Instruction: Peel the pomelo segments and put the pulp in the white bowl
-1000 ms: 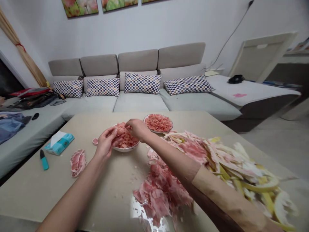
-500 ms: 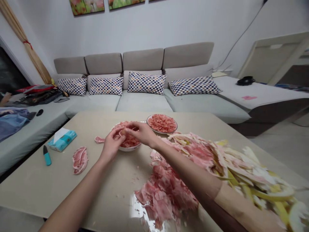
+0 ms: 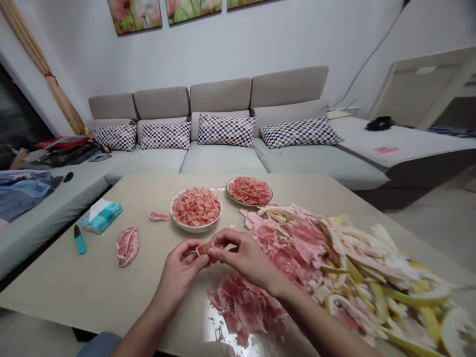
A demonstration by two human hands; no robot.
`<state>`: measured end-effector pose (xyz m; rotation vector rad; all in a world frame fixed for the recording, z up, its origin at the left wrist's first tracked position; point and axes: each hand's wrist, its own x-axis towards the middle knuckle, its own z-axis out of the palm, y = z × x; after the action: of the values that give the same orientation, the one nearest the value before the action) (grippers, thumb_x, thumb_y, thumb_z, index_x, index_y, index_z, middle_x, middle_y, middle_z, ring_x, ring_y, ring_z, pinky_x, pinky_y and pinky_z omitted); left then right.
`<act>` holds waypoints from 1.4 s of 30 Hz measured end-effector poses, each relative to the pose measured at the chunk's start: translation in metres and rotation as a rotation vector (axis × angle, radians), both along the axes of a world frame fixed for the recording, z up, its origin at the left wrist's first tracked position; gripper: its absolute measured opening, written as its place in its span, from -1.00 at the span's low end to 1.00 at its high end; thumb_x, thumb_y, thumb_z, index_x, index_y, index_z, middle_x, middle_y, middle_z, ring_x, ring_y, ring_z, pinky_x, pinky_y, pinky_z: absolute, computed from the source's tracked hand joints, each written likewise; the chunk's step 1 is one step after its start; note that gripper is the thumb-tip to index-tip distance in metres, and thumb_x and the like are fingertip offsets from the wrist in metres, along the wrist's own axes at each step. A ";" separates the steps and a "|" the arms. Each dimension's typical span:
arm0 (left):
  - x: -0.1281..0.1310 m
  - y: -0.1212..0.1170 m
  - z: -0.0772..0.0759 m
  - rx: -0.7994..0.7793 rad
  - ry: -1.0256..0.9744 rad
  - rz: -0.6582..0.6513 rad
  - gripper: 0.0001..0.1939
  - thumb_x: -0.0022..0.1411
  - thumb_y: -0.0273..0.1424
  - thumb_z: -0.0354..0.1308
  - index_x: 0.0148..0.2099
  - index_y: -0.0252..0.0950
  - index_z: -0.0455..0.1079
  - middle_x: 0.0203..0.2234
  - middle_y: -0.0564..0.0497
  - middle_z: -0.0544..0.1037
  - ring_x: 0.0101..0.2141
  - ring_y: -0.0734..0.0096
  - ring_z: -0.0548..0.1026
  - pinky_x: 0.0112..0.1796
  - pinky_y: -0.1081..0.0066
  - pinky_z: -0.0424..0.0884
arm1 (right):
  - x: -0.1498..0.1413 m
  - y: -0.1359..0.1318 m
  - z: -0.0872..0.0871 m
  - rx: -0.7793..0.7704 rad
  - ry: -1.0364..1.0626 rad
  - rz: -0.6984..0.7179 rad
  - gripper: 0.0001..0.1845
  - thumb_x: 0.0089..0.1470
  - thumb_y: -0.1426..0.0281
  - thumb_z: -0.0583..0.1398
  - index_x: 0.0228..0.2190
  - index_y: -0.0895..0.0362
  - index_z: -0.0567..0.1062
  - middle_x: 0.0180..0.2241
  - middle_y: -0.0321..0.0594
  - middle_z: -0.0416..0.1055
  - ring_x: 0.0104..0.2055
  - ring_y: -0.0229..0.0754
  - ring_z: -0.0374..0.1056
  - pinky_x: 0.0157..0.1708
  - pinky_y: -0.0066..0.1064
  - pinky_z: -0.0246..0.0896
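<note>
Both hands meet in front of the bowl, over the table. My left hand (image 3: 182,267) pinches one side of a small piece of pomelo segment (image 3: 204,249), and my right hand (image 3: 241,255) grips the other side with thumb and fingers. Part of the piece is covered by the fingers. Just beyond is a white bowl (image 3: 196,229) heaped with pink pomelo pulp (image 3: 197,206). Beneath and beside my right forearm spreads a pile of pink pomelo membranes (image 3: 245,302), merging into yellow and white rind strips (image 3: 375,287).
A plate (image 3: 248,204) of pulp stands behind the bowl to the right. Left on the table (image 3: 163,297) lie a pomelo segment (image 3: 127,246), a smaller piece (image 3: 158,216), a tissue pack (image 3: 101,216) and a teal-handled knife (image 3: 79,240). A sofa (image 3: 223,158) runs behind.
Both hands have drawn back from over the bowl toward me, still holding a pomelo piece between them. The heaped bowl is now uncovered. The view has shifted slightly.
</note>
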<state>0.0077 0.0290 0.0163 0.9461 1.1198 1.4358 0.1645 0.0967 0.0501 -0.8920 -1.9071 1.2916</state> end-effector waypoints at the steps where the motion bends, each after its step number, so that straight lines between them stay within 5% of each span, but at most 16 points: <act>1: 0.000 -0.002 -0.001 -0.008 -0.007 0.009 -0.76 0.05 -0.39 0.32 -0.20 -0.32 0.44 -0.32 -0.05 0.59 -0.29 0.29 0.55 -0.22 0.37 0.45 | 0.001 -0.001 -0.002 -0.025 0.017 0.007 -0.87 -0.01 0.32 0.27 -0.44 0.13 0.55 -0.40 -0.21 0.51 -0.32 -0.15 0.41 -0.31 -0.37 0.30; 9: -0.007 -0.005 -0.006 -0.110 -0.158 0.074 -0.69 0.00 -0.38 0.36 -0.17 -0.30 0.46 -0.29 -0.04 0.57 -0.34 0.40 0.53 -0.21 0.39 0.46 | 0.001 0.008 -0.020 -0.477 0.269 0.021 -0.65 -0.10 0.16 0.33 -0.31 0.14 0.57 -0.39 -0.26 0.47 -0.35 -0.25 0.38 -0.32 -0.41 0.35; 19: -0.009 -0.005 -0.007 -0.054 -0.322 0.063 -0.71 0.05 -0.43 0.33 -0.14 -0.29 0.44 -0.26 -0.01 0.55 -0.22 0.39 0.50 -0.04 0.32 0.38 | -0.008 0.008 -0.033 -0.709 0.536 -0.047 -0.62 -0.18 0.24 0.40 -0.28 0.13 0.56 -0.31 -0.29 0.46 -0.36 -0.33 0.39 -0.22 -0.44 0.39; 30: -0.006 -0.004 -0.009 -0.043 -0.114 0.091 -0.75 0.02 -0.37 0.35 -0.23 -0.30 0.45 -0.28 -0.07 0.58 -0.20 0.31 0.49 -0.09 0.37 0.36 | -0.011 0.003 -0.037 -0.690 0.354 0.004 -0.61 -0.24 0.24 0.42 -0.33 0.14 0.52 -0.39 -0.30 0.48 -0.35 -0.29 0.40 -0.31 -0.45 0.34; 42: -0.012 -0.002 -0.009 -0.100 -0.296 0.076 -0.81 0.07 -0.44 0.32 -0.23 -0.33 0.44 -0.31 -0.02 0.56 -0.24 0.45 0.48 -0.08 0.44 0.36 | -0.007 0.010 -0.045 -0.739 0.379 0.036 -0.69 -0.24 0.25 0.43 -0.44 0.17 0.55 -0.43 -0.31 0.47 -0.45 -0.37 0.36 -0.33 -0.50 0.31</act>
<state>-0.0045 0.0271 0.0077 0.6029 1.0040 1.5099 0.1570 0.1062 0.0051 -0.8653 -1.1525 2.0705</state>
